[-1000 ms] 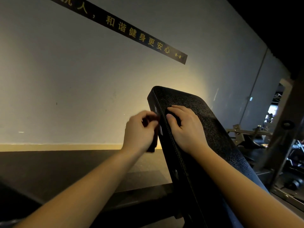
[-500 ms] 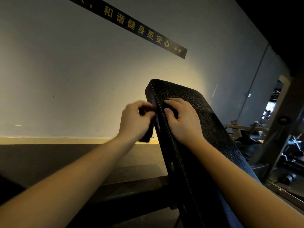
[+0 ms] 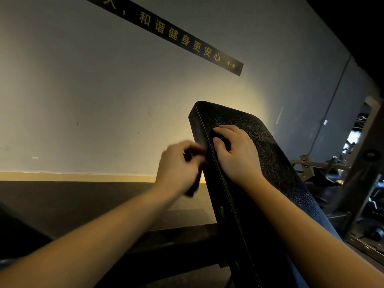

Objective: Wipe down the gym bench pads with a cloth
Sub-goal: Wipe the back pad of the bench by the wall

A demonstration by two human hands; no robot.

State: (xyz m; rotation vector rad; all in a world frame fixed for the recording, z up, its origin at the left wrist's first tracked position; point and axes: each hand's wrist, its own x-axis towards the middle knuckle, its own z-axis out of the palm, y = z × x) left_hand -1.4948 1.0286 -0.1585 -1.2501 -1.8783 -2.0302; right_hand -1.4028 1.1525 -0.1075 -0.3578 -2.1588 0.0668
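While the left hand, blurred, curled its fingers round a dark cloth against the left side edge of the tilted black bench pad, the right hand rested on the pad's face, fingers loosely bent, holding nothing.

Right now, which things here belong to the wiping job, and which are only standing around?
For the job: bench pad, dark cloth, left hand gripping it, right hand resting on the pad.
Just around: black wall banner, metal gym frame at right.
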